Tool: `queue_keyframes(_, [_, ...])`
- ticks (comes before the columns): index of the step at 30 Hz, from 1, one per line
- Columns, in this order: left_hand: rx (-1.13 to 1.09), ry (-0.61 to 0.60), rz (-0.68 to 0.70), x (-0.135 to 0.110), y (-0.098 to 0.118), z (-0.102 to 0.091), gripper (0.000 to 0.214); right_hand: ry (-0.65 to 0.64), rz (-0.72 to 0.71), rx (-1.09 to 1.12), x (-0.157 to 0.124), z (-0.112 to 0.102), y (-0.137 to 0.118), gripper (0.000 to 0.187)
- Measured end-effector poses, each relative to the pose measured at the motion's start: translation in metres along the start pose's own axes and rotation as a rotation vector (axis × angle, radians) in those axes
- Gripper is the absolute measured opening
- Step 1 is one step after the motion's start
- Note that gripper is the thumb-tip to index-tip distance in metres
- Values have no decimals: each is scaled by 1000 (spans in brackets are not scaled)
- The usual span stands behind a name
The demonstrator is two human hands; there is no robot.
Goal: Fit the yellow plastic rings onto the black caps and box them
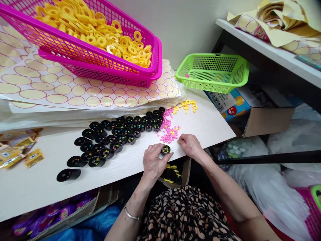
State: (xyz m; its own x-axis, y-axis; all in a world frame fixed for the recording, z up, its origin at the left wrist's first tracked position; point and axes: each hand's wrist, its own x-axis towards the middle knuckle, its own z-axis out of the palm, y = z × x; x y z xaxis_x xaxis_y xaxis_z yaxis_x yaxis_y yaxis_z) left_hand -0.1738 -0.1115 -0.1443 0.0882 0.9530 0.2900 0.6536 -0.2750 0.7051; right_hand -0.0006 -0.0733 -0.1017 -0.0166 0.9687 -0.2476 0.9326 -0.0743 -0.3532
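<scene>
My left hand [153,162] is closed round a small black cup [166,149] with coloured beads inside, held upright at the white table's [37,187] front edge. My right hand [190,144] rests on the table just right of the cup, fingers curled and pinching at the near edge of a scatter of small pink beads [168,132]; what it pinches is too small to see. Several more black cups [112,137] with beads stand in rows to the left. A few yellow rings [187,106] lie beyond the beads.
A pink basket [100,72] full of yellow rings sits tilted on sticker sheets [62,90] at the back. A green basket [213,72] stands at the right on boxes. Yellow packets [17,150] lie at far left. A box of black-and-yellow parts [173,174] sits under the table edge.
</scene>
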Motion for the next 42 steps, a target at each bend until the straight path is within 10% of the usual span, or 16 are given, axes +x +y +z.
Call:
queue_keyframes(18, [78,-43,-21,-1,9,-2,23,286,-633,125,-27,16,-18,20])
queue_keyframes(34, [102,-48,-22,-2,8,-2,15,315,-848,-246,-25,15,-35,23])
queue_keyframes(42, [99,-62,-17,-1,7,-4,22,318,-560,506,-1,6,0,13])
